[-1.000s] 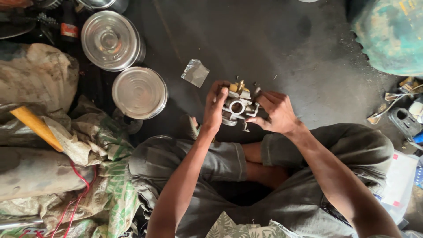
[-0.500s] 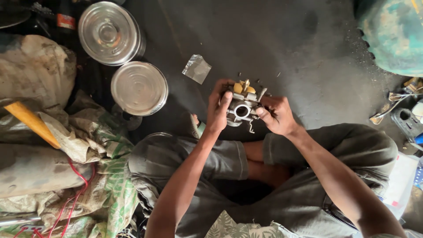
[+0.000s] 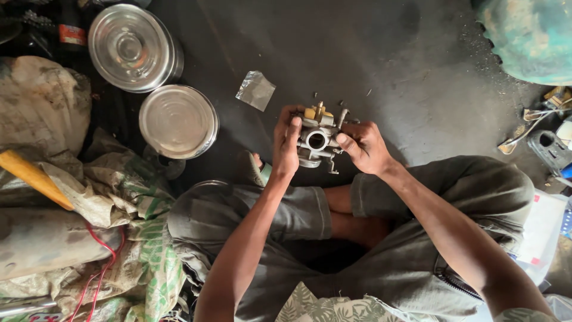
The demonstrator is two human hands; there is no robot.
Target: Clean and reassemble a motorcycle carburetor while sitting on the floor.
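1. Between the two hands, above the crossed legs, sits a metal carburetor point(image 3: 317, 138), held clear of the floor point(image 3: 369, 53).
2. The left hand point(image 3: 286, 143) is closed round its left side, fingers curled over the top.
3. The right hand point(image 3: 364, 146) grips the right side, thumb pressing on the body near the round bore.
4. Risk, as I judge it: the brass parts on top look small; a slip could drop them among the specks on the dark floor just beyond the hands.
5. A clear, crumpled plastic packet point(image 3: 256, 90) lies just beyond the left hand.
6. Farther left stand two round steel tins point(image 3: 179, 121); a dark bottle point(image 3: 71, 30) with a red label is beyond them.
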